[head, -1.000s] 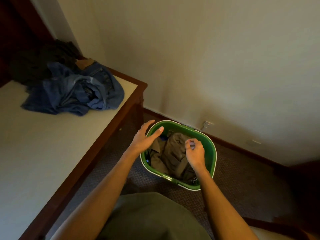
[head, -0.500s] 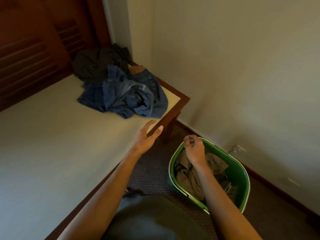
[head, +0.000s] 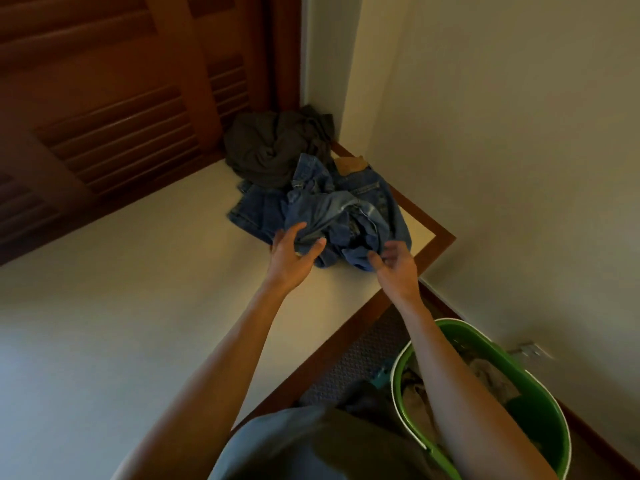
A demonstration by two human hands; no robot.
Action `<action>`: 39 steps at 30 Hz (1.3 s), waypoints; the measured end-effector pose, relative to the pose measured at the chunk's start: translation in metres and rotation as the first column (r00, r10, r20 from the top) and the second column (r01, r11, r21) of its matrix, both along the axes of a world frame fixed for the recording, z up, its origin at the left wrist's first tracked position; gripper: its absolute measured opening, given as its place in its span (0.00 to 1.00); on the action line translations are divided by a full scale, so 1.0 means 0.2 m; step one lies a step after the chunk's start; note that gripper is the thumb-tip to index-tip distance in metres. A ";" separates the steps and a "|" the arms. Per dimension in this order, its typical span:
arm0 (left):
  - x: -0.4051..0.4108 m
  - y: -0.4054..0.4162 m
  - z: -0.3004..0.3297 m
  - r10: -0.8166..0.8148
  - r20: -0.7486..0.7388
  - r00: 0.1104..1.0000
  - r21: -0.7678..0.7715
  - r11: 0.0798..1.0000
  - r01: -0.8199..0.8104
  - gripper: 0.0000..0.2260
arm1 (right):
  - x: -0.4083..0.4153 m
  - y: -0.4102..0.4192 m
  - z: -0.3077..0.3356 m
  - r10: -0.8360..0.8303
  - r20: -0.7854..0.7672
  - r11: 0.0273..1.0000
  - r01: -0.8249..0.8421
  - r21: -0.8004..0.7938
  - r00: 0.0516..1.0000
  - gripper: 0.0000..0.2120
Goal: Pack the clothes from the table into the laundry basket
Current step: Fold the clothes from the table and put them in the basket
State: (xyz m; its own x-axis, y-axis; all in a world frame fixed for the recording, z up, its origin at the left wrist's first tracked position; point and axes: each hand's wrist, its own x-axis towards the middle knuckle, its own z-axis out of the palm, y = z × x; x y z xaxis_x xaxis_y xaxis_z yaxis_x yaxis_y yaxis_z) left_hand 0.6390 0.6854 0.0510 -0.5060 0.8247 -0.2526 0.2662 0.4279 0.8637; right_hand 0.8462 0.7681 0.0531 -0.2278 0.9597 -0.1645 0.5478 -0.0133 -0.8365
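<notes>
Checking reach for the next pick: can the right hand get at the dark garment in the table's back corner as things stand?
Probably not directly. The dark garment lies behind the jeans, which sit between it and the right hand. Both hands, the left hand too, are open at the jeans' near edge.

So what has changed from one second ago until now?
Both hands left the green basket and reached to the table: the left hand and right hand, both open, now meet the blue jeans. Nothing lifted yet. The jeans and the dark garment stayed put.

Home bedroom: louvered wooden doors, carpet, laundry basket.
</notes>
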 end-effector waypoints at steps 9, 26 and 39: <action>-0.13 0.42 0.07 -0.088 -0.130 0.988 -0.216 0.975 0.059 0.41 | -0.19 0.50 0.01 0.089 0.036 0.978 -0.080 -0.193 0.995 0.43; -0.22 0.48 -0.04 -0.030 -0.352 0.936 -0.498 0.852 -0.160 0.42 | -0.27 0.55 -0.11 0.263 -0.007 0.957 -0.262 -0.125 0.965 0.22; -0.41 -0.03 -0.07 -0.042 -0.255 0.966 -0.381 0.922 -0.061 0.33 | -0.69 0.26 -0.30 0.508 0.131 0.807 -0.418 -0.418 0.851 0.69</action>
State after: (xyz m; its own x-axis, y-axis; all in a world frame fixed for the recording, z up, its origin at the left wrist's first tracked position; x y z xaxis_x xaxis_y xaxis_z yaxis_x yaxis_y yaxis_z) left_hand 0.5569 0.6786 0.0365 -0.6022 0.6850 -0.4101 0.4480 0.7151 0.5366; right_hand 0.7076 0.8204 -0.0061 -0.5424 0.6090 -0.5787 0.7377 0.0156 -0.6750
